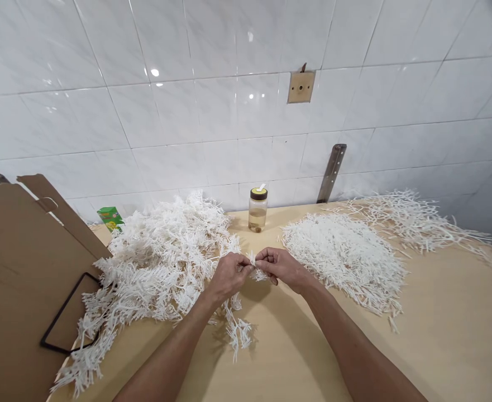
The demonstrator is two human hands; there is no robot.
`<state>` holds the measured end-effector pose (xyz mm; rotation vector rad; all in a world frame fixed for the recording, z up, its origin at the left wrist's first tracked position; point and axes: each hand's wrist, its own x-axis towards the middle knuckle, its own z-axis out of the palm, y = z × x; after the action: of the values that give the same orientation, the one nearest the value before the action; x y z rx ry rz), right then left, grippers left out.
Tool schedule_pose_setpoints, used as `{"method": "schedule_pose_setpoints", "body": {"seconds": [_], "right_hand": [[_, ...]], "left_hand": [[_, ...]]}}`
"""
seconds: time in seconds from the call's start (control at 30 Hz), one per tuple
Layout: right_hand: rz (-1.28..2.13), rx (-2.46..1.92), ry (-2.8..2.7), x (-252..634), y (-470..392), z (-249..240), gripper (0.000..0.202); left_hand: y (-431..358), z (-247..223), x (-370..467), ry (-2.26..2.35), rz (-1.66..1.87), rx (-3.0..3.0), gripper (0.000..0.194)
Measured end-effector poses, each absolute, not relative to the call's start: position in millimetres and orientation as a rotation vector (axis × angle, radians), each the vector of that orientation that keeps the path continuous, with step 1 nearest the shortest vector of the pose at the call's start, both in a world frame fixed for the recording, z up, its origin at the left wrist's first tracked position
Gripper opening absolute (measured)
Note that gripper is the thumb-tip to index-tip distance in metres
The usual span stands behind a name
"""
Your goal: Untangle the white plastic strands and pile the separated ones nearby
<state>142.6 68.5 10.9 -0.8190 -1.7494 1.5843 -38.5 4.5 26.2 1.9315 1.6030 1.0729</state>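
Observation:
My left hand (230,272) and my right hand (282,267) meet over the middle of the table, each with thumb and fingers pinched on a small white feathery sprig (259,275). Most of the sprig is covered by my fingers. Just left of my left hand rises a large heap of white branched sprigs (166,245). One loose branched sprig (239,333) hangs off that heap toward me, below my left hand. To the right of my right hand lies a mound of short, loose white strands (346,257).
A clear jar (257,215) with a yellow and dark lid, part full of liquid, stands behind my hands. Longer white stems (417,220) lie at the back right. At left are a cardboard box (28,290), a black wire frame (61,318) and a green packet (110,216).

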Motion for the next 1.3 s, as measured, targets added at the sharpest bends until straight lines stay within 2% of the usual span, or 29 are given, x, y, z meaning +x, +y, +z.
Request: {"method": "schedule_pose_setpoints", "body": {"seconds": [0.17,0.3,0.57,0.7,0.97,1.3], "right_hand": [[1.685,-0.808,-1.825,145.4,63.3,18.8,0.039],[1.648,-0.83,-1.834,145.6,63.5,17.2,0.035],[1.545,-0.856,-1.741,142.9,65.7,15.9,0.033],[1.535,-0.821,-1.738,142.8,64.5,18.8,0.045],[1.43,-0.887,-1.752,141.3,69.9,8.9,0.034],[1.394,-0.934,-1.751,137.6,71.4,1.4,0.038]], "left_hand": [[2.5,26.6,-37.1,1.525,1.122,1.814,0.016],[1.7,27.7,-34.5,1.491,1.156,1.741,0.022],[3.6,24.4,-36.2,1.522,1.164,1.656,0.021],[1.1,25.6,-36.7,1.452,1.139,1.681,0.022],[1.9,24.2,-35.3,1.557,1.14,1.757,0.021],[4.2,19.9,-36.6,1.648,1.103,1.937,0.018]]}}
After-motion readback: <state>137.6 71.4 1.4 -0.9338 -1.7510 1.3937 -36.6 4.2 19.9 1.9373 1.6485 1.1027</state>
